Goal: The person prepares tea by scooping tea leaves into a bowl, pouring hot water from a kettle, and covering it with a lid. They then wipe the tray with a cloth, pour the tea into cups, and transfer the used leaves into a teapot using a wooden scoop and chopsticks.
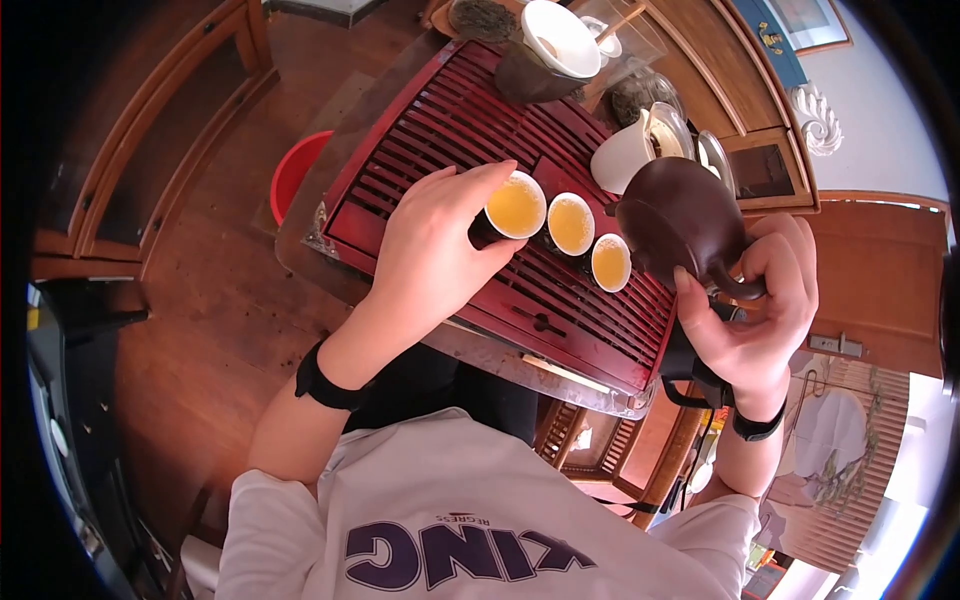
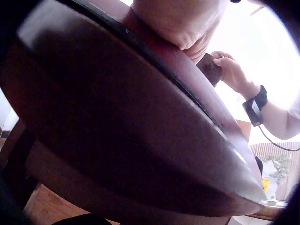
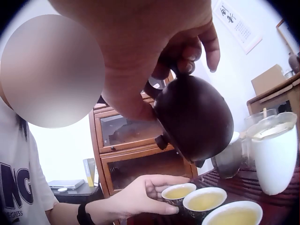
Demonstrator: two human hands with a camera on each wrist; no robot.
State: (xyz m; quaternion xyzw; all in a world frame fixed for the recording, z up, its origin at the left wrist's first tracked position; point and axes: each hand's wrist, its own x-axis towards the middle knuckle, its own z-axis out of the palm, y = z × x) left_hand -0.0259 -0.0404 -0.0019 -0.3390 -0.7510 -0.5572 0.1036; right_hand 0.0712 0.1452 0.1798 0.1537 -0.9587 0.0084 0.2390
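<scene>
Three small cups of yellow tea stand in a row on the slatted red tray (image 1: 440,130). My left hand (image 1: 430,245) pinches the leftmost cup (image 1: 515,207) between thumb and fingers. Beside it are the middle cup (image 1: 571,224) and the right cup (image 1: 611,263). By its handle, my right hand (image 1: 760,310) grips a dark brown teapot (image 1: 685,215), tilted above the tray right of the cups; no stream of tea shows. The right wrist view has the teapot (image 3: 197,117) above the cups and my left hand (image 3: 140,192) at the farthest one.
At the tray's far end is a white bowl (image 1: 560,40) on a dark vessel. A white pitcher (image 1: 622,156) stands behind the teapot, near glass vessels. A red basin (image 1: 297,175) is beyond the tray's left edge, and a black object (image 1: 690,370) is below my right hand.
</scene>
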